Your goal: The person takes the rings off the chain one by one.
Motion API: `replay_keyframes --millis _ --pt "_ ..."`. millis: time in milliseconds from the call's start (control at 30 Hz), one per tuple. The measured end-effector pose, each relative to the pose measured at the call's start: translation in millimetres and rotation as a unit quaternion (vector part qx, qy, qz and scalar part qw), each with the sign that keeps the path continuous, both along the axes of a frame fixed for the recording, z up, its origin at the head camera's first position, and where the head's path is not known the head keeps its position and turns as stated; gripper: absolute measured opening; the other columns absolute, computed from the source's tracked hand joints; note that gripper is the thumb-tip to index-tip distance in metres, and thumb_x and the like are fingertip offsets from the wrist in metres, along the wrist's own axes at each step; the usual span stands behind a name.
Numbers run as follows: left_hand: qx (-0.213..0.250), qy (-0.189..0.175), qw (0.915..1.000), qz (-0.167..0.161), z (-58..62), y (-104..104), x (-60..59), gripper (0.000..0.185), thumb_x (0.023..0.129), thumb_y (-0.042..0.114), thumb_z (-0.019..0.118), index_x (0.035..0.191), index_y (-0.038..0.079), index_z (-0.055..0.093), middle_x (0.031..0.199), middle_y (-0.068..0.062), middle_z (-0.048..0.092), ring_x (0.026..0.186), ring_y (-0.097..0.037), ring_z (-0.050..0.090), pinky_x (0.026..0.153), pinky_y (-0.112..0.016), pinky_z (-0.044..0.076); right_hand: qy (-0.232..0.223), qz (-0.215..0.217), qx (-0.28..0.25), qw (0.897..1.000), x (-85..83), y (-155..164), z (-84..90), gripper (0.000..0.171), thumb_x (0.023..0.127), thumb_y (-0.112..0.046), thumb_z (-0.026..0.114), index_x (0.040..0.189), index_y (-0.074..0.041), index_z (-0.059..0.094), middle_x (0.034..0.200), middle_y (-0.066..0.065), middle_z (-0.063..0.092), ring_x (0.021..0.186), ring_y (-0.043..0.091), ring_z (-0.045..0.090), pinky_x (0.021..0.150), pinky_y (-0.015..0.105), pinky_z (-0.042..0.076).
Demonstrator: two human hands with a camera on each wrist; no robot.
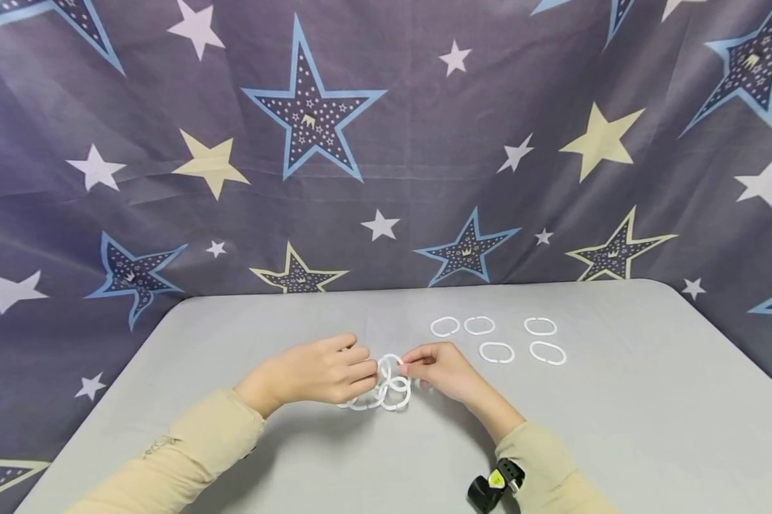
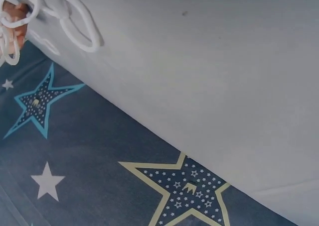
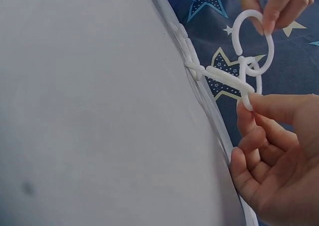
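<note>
left hand [image 1: 315, 371], right hand [image 1: 444, 368]: pinching chained rings [image 3: 227, 78] | right wrist: gapped ring [image 3: 272, 52] (left's) | head only: all 5 loose rings [image 1: 496, 344]

In the upper left corner, several white rings [image 2: 61, 9] are linked one into another, and the rightmost ring [image 2: 90, 22] has a thin shadow beside it. Near them shows a small part of a hand [image 2: 20, 29]; which hand, I cannot tell. The pale grey table [image 2: 199, 76] meets, along a slanting edge, a dark blue cloth [image 2: 99, 176] with printed stars [image 2: 48, 181].
</note>
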State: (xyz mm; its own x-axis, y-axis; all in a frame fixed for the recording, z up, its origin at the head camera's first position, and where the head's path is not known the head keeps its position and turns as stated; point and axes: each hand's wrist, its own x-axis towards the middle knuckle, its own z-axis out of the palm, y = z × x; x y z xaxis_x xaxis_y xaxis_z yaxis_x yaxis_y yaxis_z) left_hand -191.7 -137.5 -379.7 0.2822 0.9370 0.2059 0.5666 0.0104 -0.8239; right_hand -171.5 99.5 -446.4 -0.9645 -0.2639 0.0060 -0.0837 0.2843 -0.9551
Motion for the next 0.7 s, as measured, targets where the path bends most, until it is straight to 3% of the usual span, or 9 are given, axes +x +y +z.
replay_keyframes --millis 367,700 --pt "-0.020 0.009 0.9996 0.020 -0.3 -3.2 0.4 0.023 0.101 0.010 0.037 0.089 0.016 0.056 0.083 0.004 0.052 0.074 -0.014 0.047 0.072 -0.029 0.042 0.004 -0.006 0.016 1.000 -0.6 -0.3 -0.2 0.022 0.087 -0.013 0.072 0.100 0.004 0.075 0.084 0.005 0.072 0.065 0.012 0.054 0.059 0.024 0.046" --pt "-0.007 0.012 0.9996 0.026 -2.0 -5.0 -0.4 0.025 0.100 0.008 0.036 0.088 0.016 0.057 0.085 0.003 0.052 0.076 -0.015 0.047 0.073 -0.029 0.043 0.004 -0.010 0.026 1.000 -0.5 -1.3 -0.6 0.021 0.088 -0.015 0.072 0.099 0.003 0.076 0.087 0.007 0.074 0.066 0.011 0.055 0.059 0.024 0.045"
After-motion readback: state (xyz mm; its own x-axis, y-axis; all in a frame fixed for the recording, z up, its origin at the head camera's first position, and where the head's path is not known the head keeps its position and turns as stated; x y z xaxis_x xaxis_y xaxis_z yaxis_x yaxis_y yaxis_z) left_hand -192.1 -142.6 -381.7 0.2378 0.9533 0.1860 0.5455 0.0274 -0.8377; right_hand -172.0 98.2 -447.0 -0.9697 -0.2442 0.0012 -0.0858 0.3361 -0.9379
